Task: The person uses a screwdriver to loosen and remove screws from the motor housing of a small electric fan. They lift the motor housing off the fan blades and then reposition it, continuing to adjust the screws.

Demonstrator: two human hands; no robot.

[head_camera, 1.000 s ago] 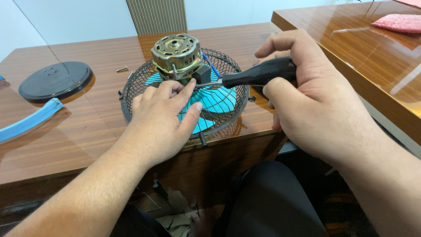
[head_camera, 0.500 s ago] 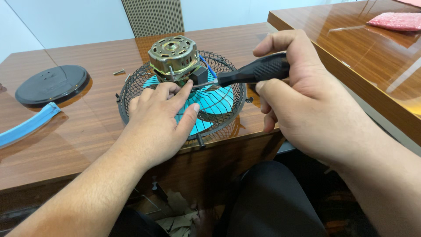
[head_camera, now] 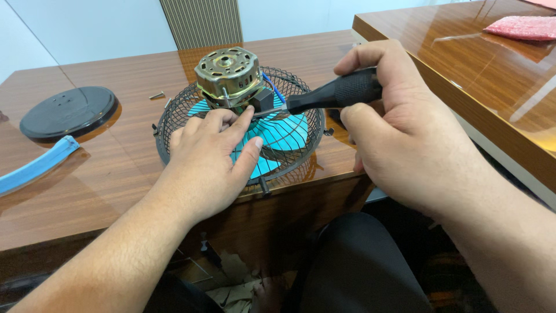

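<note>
A black wire fan grille [head_camera: 301,110] lies flat on the brown wooden desk [head_camera: 98,185], with teal fan blades [head_camera: 284,136] under the wires. A bare metal fan motor [head_camera: 227,75] stands on the grille's centre. My left hand [head_camera: 211,159] rests on the grille, its fingertips against the motor's base. My right hand [head_camera: 399,136] grips a black-handled screwdriver [head_camera: 336,93], held level, its tip at a small black part on the motor's side.
A round black fan base plate [head_camera: 66,113] and a curved light-blue plastic strip [head_camera: 35,168] lie at the left. A loose screw [head_camera: 156,95] sits behind the grille. A second, higher desk [head_camera: 463,64] at right carries a pink cloth [head_camera: 521,26].
The view has shifted slightly. My hands keep the same hold, with the screwdriver tip still at the motor's side.
</note>
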